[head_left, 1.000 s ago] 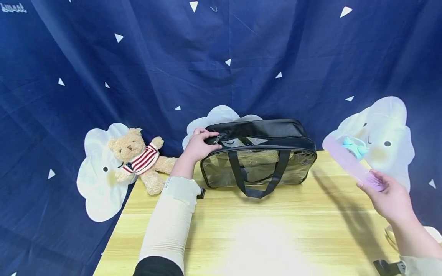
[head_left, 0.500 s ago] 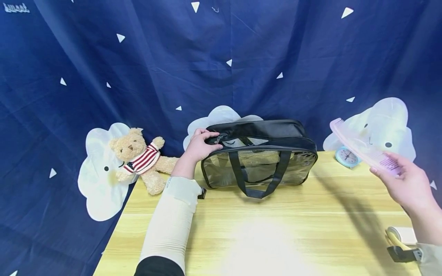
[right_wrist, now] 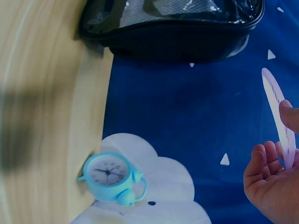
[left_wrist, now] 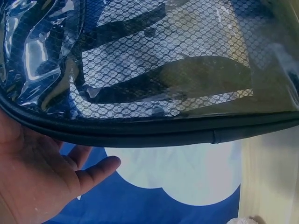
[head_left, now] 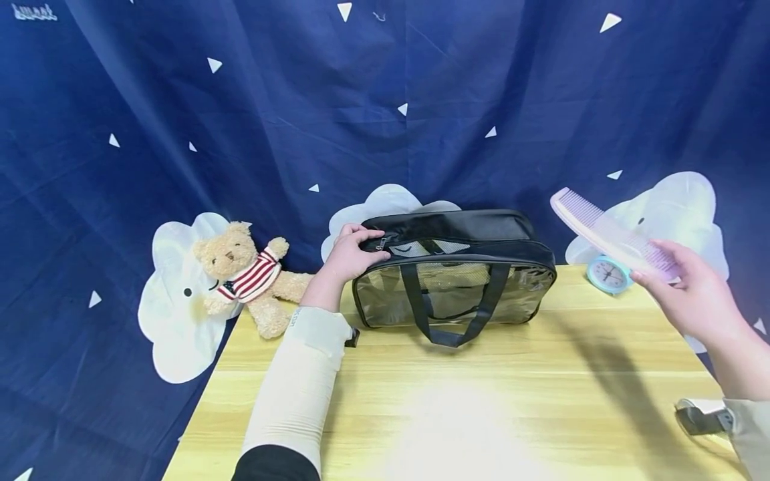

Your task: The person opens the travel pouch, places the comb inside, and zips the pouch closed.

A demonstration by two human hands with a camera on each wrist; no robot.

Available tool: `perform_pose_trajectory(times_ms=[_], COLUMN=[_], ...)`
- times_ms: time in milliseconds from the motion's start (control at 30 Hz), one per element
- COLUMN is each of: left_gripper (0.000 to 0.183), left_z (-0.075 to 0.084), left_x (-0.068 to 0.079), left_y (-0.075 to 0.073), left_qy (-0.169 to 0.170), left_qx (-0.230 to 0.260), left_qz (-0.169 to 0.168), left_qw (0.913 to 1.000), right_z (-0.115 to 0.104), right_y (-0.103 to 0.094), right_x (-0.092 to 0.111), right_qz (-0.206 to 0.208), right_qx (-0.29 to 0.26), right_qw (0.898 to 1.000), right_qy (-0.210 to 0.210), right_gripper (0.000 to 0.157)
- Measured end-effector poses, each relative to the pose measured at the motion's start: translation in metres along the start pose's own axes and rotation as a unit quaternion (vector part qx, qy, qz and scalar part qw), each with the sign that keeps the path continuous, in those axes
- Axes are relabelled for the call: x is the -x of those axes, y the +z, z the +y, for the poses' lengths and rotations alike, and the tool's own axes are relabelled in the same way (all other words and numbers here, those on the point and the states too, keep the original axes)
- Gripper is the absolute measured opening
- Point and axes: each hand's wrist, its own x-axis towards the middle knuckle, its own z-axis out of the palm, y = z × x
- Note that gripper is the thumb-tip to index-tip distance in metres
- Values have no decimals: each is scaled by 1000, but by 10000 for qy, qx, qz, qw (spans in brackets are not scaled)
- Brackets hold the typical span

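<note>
A black toiletry bag (head_left: pixel 455 294) with clear, mesh-backed sides stands at the back of the table, its top zip partly open. My left hand (head_left: pixel 351 252) grips its upper left corner, thumb and index finger on either side of the zip pull (head_left: pixel 381 244). The left wrist view has that hand (left_wrist: pixel 44 175) at the bag's dark piping (left_wrist: pixel 154 133), some fingers hidden behind it. Off to the right, my right hand (head_left: pixel 698 294) holds a lilac comb (head_left: pixel 607 230) by one end, raised and slanting up leftward. Thumb and fingers pinch the comb (right_wrist: pixel 276 109) in the right wrist view.
A light-blue alarm clock (head_left: pixel 609 274) stands at the table's back right, behind the comb. Left of the bag leans a teddy bear (head_left: pixel 249 274) in a striped shirt. A white roll-like object (head_left: pixel 700 405) lies near my right wrist. A blue curtain (head_left: pixel 445 133) hangs behind the wooden table (head_left: pixel 511 374).
My right hand has lifted the comb and turned it, so its teeth now face upward; the clock shows more fully. My left hand stays on the bag's corner.
</note>
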Motion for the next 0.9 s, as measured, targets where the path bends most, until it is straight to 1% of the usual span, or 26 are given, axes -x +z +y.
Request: perform_pose_trajectory(times_ms=[167,367,533,667,900], left_gripper=[54,53,52,52,52], left_z=[0,-1,0,0,-1], left_x=[0,0,1,2,1], left_y=[0,1,1,1,2], left_qy=[-4,6,-1,-31,-61], left_qx=[29,65,168,180,204], left_qz=[3,23,32,81,104], left_qw=[10000,10000,9999,9998,9997], right_z=[-12,-23,-31,-38,-53], right_y=[4,5,4,5,10], right_x=[-10,-23,-35,-46,-60], right_qz=[60,23,36,-58,-155], right_qx=[-276,-239,-269,-301,-370], right_qw=[9992,9991,9976,9953,9934], right_qy=[-277,-352,-642,-916,-1072], right_gripper=[57,58,56,56,58])
